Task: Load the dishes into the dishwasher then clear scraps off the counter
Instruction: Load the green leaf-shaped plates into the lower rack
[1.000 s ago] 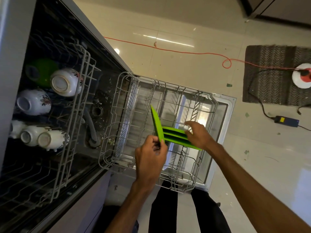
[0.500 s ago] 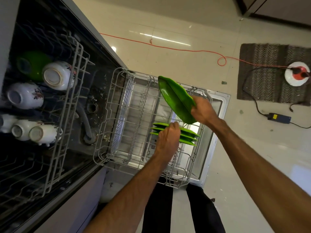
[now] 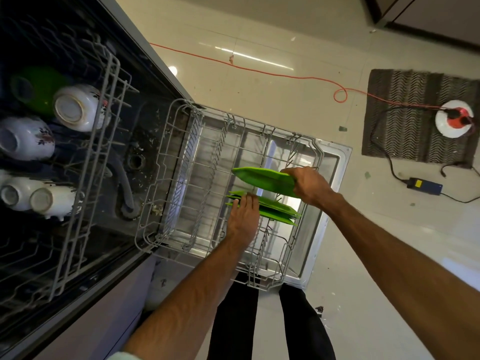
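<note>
The dishwasher's lower rack (image 3: 166,229) is pulled out over the open door (image 3: 335,162). My right hand (image 3: 309,187) grips a green plate (image 3: 262,178) by its right edge, holding it on edge in the rack's right half. Just in front of it, several green plates (image 3: 279,210) stand on edge in the rack. My left hand (image 3: 244,216) rests on their left ends with fingers straight. The upper rack (image 3: 85,162) at the left carries white cups (image 3: 75,107) turned over and a green bowl (image 3: 39,87).
An orange cable (image 3: 259,67) runs across the tiled floor to a red and white reel (image 3: 454,120) on a dark mat (image 3: 410,115). A black cord leads to a blue power brick (image 3: 424,185). My legs stand at the door's front edge.
My right hand has brought the green plate down from above the rack into the rack, behind the standing plates. My left hand stays on those plates.
</note>
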Demonstrator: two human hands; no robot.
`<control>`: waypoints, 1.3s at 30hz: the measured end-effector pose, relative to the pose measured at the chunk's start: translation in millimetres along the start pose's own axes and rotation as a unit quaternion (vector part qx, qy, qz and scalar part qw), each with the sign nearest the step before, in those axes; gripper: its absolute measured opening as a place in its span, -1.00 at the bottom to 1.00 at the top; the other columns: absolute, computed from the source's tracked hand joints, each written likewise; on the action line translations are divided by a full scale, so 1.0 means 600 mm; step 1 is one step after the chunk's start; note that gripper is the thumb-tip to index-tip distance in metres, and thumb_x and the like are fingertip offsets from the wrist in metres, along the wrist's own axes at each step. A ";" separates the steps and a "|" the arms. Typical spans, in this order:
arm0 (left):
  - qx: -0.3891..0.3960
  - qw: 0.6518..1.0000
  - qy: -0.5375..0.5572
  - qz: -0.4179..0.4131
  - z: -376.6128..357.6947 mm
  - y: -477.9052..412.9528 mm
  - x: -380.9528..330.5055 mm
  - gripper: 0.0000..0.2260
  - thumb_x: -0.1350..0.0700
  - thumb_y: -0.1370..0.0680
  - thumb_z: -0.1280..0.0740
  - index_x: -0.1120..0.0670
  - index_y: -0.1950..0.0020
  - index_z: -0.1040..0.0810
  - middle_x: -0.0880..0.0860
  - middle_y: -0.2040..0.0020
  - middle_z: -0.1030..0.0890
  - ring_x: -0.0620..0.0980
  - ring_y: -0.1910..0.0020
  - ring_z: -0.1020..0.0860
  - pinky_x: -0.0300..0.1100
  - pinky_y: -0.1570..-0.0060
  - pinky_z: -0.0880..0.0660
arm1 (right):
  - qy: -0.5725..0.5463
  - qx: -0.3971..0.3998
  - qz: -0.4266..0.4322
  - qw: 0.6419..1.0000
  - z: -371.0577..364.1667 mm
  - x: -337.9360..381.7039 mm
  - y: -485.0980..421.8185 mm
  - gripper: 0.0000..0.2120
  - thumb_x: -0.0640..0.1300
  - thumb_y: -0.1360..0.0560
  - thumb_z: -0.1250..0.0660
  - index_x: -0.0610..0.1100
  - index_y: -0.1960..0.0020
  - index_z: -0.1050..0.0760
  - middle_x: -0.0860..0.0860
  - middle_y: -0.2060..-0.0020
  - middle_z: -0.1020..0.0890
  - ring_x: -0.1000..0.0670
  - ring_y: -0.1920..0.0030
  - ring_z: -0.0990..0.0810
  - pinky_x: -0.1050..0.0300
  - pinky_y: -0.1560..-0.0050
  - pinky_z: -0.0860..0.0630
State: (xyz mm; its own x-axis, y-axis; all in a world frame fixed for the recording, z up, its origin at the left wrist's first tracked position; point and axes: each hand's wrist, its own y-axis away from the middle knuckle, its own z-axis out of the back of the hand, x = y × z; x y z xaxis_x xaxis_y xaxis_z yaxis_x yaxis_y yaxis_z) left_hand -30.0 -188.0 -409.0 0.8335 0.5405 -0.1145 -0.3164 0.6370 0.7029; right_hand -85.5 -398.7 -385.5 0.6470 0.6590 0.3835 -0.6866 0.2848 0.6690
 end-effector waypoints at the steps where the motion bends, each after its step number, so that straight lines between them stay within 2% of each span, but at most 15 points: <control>1: 0.003 1.000 0.003 -0.007 -0.004 0.004 0.004 -0.27 0.18 -0.58 -0.34 0.29 -0.61 0.02 0.27 -0.59 -0.13 0.21 -0.58 -0.13 0.10 -0.55 -0.12 | 0.006 0.001 0.000 1.000 -0.006 -0.001 -0.001 -0.53 -0.26 -0.45 -0.35 0.06 -0.32 -0.54 -0.13 -0.06 -0.69 -0.23 -0.03 -0.66 -0.13 -0.02 -0.63; 4: 0.003 1.000 0.011 -0.018 -0.016 0.009 0.010 -0.25 0.19 -0.60 -0.31 0.30 -0.61 0.10 0.28 -0.61 -0.06 0.22 -0.60 -0.08 0.12 -0.56 -0.11 | 0.024 -0.003 0.000 1.000 -0.029 -0.005 -0.003 -0.57 -0.20 -0.53 -0.35 0.07 -0.37 -0.50 -0.14 -0.07 -0.69 -0.22 -0.02 -0.67 -0.14 -0.04 -0.63; 9: 0.003 0.999 0.042 -0.008 -0.021 0.012 0.004 -0.30 0.20 -0.64 -0.22 0.30 -0.61 0.16 0.28 -0.63 0.00 0.22 -0.61 -0.04 0.08 -0.57 -0.07 | 0.057 0.007 0.004 0.998 -0.061 0.001 -0.010 -0.49 -0.22 -0.54 -0.34 0.03 -0.46 -0.40 -0.18 -0.12 -0.65 -0.25 -0.06 -0.65 -0.16 -0.08 -0.61; 13: 0.000 0.999 0.047 -0.005 -0.019 0.012 0.006 -0.21 0.20 -0.59 -0.31 0.30 -0.62 0.16 0.27 -0.62 -0.01 0.21 -0.60 -0.06 0.07 -0.56 -0.10 | 0.137 0.042 0.005 0.990 -0.082 0.015 -0.009 -0.50 -0.26 -0.56 -0.29 -0.09 -0.47 -0.27 -0.20 -0.15 -0.58 -0.26 -0.08 -0.62 -0.13 -0.06 -0.58; 16: 0.009 0.999 0.053 -0.009 -0.016 0.008 0.009 -0.18 0.20 -0.57 -0.35 0.29 -0.62 0.15 0.27 -0.62 -0.01 0.21 -0.60 -0.06 0.08 -0.56 -0.11 | 0.216 0.067 -0.003 0.974 -0.091 0.028 -0.004 -0.49 -0.20 -0.63 -0.24 -0.17 -0.51 -0.15 -0.17 -0.22 -0.54 -0.20 -0.14 -0.60 -0.08 -0.06 -0.56; 20: 0.011 0.997 0.079 -0.009 -0.020 0.006 0.018 -0.16 0.23 -0.58 -0.35 0.28 -0.62 0.21 0.28 -0.64 0.11 0.21 -0.63 0.05 0.07 -0.59 -0.06 | 0.302 0.138 -0.051 0.942 -0.109 0.035 0.005 -0.51 -0.13 -0.67 -0.14 -0.28 -0.53 -0.16 -0.18 -0.38 -0.43 -0.21 -0.32 -0.48 -0.19 -0.25 -0.47; 23: -0.002 0.997 0.082 -0.013 -0.029 0.010 0.023 -0.15 0.24 -0.57 -0.36 0.30 -0.61 0.20 0.30 -0.63 0.14 0.22 -0.63 0.08 0.07 -0.59 -0.06 | 0.315 0.101 -0.030 0.943 -0.122 0.025 0.014 -0.45 -0.12 -0.66 -0.12 -0.36 -0.54 -0.08 -0.25 -0.36 -0.42 -0.23 -0.30 -0.46 -0.13 -0.19 -0.49; 25: -0.007 0.996 0.083 -0.012 -0.035 0.012 0.025 -0.16 0.25 -0.57 -0.36 0.31 -0.61 0.20 0.30 -0.63 0.14 0.22 -0.63 0.08 0.07 -0.59 -0.06 | 0.276 0.042 0.005 0.960 -0.132 0.016 0.021 -0.44 -0.12 -0.63 -0.19 -0.36 -0.52 -0.12 -0.25 -0.29 -0.46 -0.20 -0.21 -0.50 -0.06 -0.10 -0.53; 28: -0.021 0.995 0.100 -0.004 -0.040 0.024 0.028 -0.16 0.27 -0.56 -0.35 0.31 -0.61 0.20 0.30 -0.63 0.15 0.21 -0.63 0.10 0.07 -0.59 -0.05 | 0.135 -0.060 0.017 0.989 -0.145 0.009 0.047 -0.52 -0.21 -0.54 -0.34 -0.29 -0.40 -0.30 -0.22 -0.18 -0.55 -0.17 -0.10 -0.54 -0.07 -0.11 -0.56; 31: -0.044 0.990 0.131 0.015 -0.031 0.063 0.030 -0.14 0.27 -0.52 -0.42 0.31 -0.61 0.11 0.31 -0.63 0.08 0.22 -0.63 0.03 0.03 -0.59 -0.08 | 0.035 -0.129 0.022 0.991 -0.148 0.033 0.101 -0.50 -0.34 -0.41 -0.45 -0.29 -0.31 -0.41 -0.23 -0.11 -0.59 -0.20 -0.09 -0.56 -0.10 -0.13 -0.58; 33: -0.069 0.983 0.168 0.036 -0.013 0.102 0.028 -0.12 0.25 -0.46 -0.51 0.28 -0.61 -0.02 0.28 -0.63 -0.05 0.19 -0.61 -0.10 -0.02 -0.56 -0.18 | -0.007 -0.138 0.020 0.990 -0.142 0.063 0.149 -0.48 -0.45 -0.34 -0.41 -0.31 -0.29 -0.46 -0.25 -0.13 -0.59 -0.23 -0.13 -0.56 -0.13 -0.16 -0.56; 36: -0.100 0.967 0.224 0.066 0.020 0.179 0.024 -0.24 0.25 -0.43 -0.51 0.20 -0.54 -0.22 0.20 -0.56 -0.25 0.15 -0.54 -0.25 -0.05 -0.49 -0.29 | -0.051 -0.113 0.026 0.992 -0.131 0.116 0.219 -0.48 -0.51 -0.29 -0.35 -0.30 -0.24 -0.51 -0.25 -0.13 -0.59 -0.26 -0.16 -0.54 -0.10 -0.14 -0.55; 39: -0.134 0.955 0.252 0.086 0.066 0.281 0.008 -0.43 0.30 -0.44 -0.43 0.24 -0.45 -0.40 0.23 -0.49 -0.38 0.20 -0.46 -0.38 -0.02 -0.46 -0.31 | -0.094 -0.065 0.042 0.993 -0.102 0.177 0.298 -0.52 -0.48 -0.31 -0.36 -0.28 -0.22 -0.55 -0.23 -0.16 -0.59 -0.23 -0.19 -0.54 0.07 -0.15 -0.47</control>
State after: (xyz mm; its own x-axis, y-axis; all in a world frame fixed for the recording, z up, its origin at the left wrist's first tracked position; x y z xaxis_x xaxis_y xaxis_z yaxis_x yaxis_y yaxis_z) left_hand -61.7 -99.9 -262.9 0.4567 0.8028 -0.3833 -0.5897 0.5958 0.5453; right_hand -159.8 -235.1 -264.5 0.6281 0.5467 0.5538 -0.7695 0.3308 0.5462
